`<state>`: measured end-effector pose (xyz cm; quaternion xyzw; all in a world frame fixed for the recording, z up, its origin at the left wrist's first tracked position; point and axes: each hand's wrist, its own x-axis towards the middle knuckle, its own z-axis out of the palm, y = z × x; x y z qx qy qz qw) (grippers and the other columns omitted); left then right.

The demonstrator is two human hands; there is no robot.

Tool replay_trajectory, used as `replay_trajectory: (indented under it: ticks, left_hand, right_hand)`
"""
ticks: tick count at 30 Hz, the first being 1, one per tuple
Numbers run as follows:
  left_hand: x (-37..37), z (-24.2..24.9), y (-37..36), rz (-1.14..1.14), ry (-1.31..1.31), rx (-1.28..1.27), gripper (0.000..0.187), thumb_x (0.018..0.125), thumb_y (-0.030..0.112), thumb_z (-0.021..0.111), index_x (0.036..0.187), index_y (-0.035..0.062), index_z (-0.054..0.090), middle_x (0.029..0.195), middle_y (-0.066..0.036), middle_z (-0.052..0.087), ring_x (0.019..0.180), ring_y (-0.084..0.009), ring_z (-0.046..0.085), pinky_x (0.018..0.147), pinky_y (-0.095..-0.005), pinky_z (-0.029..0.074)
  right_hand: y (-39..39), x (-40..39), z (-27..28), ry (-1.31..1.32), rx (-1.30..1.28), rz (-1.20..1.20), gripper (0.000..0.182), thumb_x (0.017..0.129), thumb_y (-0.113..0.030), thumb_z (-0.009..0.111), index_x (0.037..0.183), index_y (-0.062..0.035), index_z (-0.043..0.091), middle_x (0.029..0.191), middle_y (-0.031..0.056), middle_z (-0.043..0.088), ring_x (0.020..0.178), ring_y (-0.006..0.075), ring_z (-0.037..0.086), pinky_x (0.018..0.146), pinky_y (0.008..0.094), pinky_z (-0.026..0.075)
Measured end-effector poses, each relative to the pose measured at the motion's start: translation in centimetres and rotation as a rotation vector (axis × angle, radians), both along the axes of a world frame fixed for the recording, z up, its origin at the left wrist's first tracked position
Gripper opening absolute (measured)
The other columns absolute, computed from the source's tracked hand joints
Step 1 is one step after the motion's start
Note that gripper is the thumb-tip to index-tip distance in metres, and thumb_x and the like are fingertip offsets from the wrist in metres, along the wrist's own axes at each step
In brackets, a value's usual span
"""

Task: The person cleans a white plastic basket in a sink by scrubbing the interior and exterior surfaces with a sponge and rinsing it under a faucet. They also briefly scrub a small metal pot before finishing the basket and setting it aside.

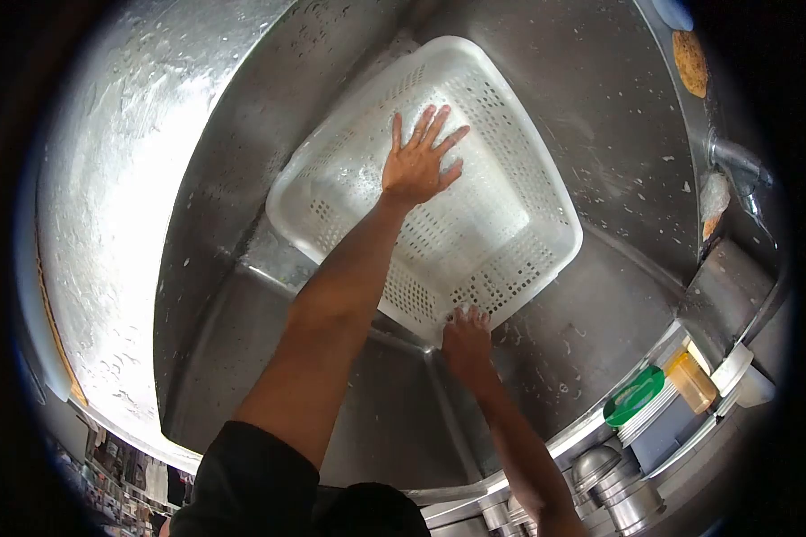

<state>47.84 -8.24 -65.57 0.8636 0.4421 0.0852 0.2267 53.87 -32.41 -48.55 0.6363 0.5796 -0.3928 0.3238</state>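
A white perforated plastic basket (475, 201) lies tilted inside a deep metal sink (600, 116). My left hand (415, 161) is over the basket's inside with its fingers spread and nothing held in them; whether the palm touches the bottom cannot be made out. At the basket's near corner is my right hand (467, 336), its fingers bent over the rim and gripping it. The thumb of that hand is hard to see.
At right stand a metal faucet (739, 161) and a wrapped item (714, 197). Lower right are a green lid (634, 396), an orange-yellow container (691, 382) and metal pots (622, 492). A bright metal surface (107, 242) borders the sink at left.
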Motion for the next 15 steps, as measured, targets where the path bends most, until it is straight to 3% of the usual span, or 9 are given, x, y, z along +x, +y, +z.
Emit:
replay_trajectory:
  ticks: [1, 3, 5, 7, 8, 10, 15]
  left_hand:
    - [-0.1, 0.1, 0.0, -0.001, -0.001, -0.001, 0.06, 0.095, 0.054, 0.042, 0.151, 0.037, 0.027, 0.162, -0.003, 0.015, 0.149, -0.0235, 0.012, 0.116, -0.0646, 0.002]
    - [0.0, 0.0, 0.2, -0.002, -0.004, 0.002, 0.06, 0.095, 0.054, 0.043, 0.151, 0.0369, 0.027, 0.162, -0.002, 0.015, 0.149, -0.0236, 0.012, 0.115, -0.0646, 0.002]
    - [0.2, -0.4, 0.1, 0.044, 0.002, 0.02, 0.06, 0.095, 0.054, 0.043, 0.151, 0.0367, 0.027, 0.162, -0.003, 0.015, 0.149, -0.0244, 0.014, 0.115, -0.0651, 0.004]
    - [0.4, -0.3, 0.5, 0.091, 0.022, 0.039, 0.06, 0.096, 0.054, 0.042, 0.151, 0.0368, 0.027, 0.162, -0.004, 0.015, 0.149, -0.0249, 0.014, 0.115, -0.0653, 0.004]
    - [0.5, -0.1, 0.5, 0.132, 0.045, 0.055, 0.06, 0.096, 0.054, 0.042, 0.151, 0.0368, 0.026, 0.162, -0.004, 0.015, 0.149, -0.0254, 0.015, 0.115, -0.0654, 0.005]
    - [0.5, 0.0, 0.5, 0.113, 0.034, 0.046, 0.06, 0.096, 0.053, 0.042, 0.151, 0.0367, 0.027, 0.162, -0.004, 0.015, 0.149, -0.0257, 0.015, 0.115, -0.0655, 0.005]
    - [0.8, -0.1, 1.2, 0.089, 0.043, 0.076, 0.06, 0.095, 0.053, 0.043, 0.151, 0.037, 0.027, 0.161, -0.005, 0.016, 0.149, -0.0257, 0.014, 0.115, -0.0653, 0.005]
  right_hand:
    - [-1.2, 0.2, -0.8, -0.001, -0.002, -0.001, 0.028, 0.084, -0.016, 0.055, 0.103, -0.003, 0.071, 0.128, 0.0186, 0.057, 0.126, 0.0444, 0.047, 0.108, 0.0604, 0.031]
    - [-4.1, 1.6, -3.0, -0.017, 0.237, 0.033, 0.029, 0.082, -0.02, 0.061, 0.106, -0.0065, 0.071, 0.132, 0.0155, 0.056, 0.127, 0.0435, 0.045, 0.107, 0.0609, 0.031]
    - [-2.0, 5.6, -2.3, -0.027, 0.043, 0.088, 0.035, 0.077, -0.026, 0.069, 0.109, -0.0099, 0.07, 0.136, 0.0118, 0.053, 0.131, 0.041, 0.042, 0.108, 0.061, 0.03]
    - [2.3, 9.5, -2.4, -0.265, 0.031, 0.12, 0.044, 0.072, -0.03, 0.075, 0.111, -0.0111, 0.07, 0.138, 0.0094, 0.051, 0.135, 0.0382, 0.038, 0.109, 0.0604, 0.028]
    - [2.4, 10.0, -2.6, -0.268, 0.029, 0.116, 0.044, 0.072, -0.03, 0.075, 0.111, -0.0111, 0.07, 0.138, 0.0094, 0.051, 0.135, 0.0382, 0.038, 0.109, 0.0604, 0.028]
    - [2.3, 10.5, -2.8, -0.398, 0.382, 0.035, 0.026, 0.085, -0.022, 0.058, 0.104, -0.0116, 0.072, 0.135, 0.0104, 0.056, 0.131, 0.038, 0.043, 0.109, 0.0607, 0.028]
    - [-0.7, 6.1, -3.7, -0.186, 0.255, 0.088, 0.025, 0.085, -0.022, 0.056, 0.102, -0.0108, 0.072, 0.131, 0.0124, 0.059, 0.128, 0.0371, 0.047, 0.109, 0.0602, 0.027]
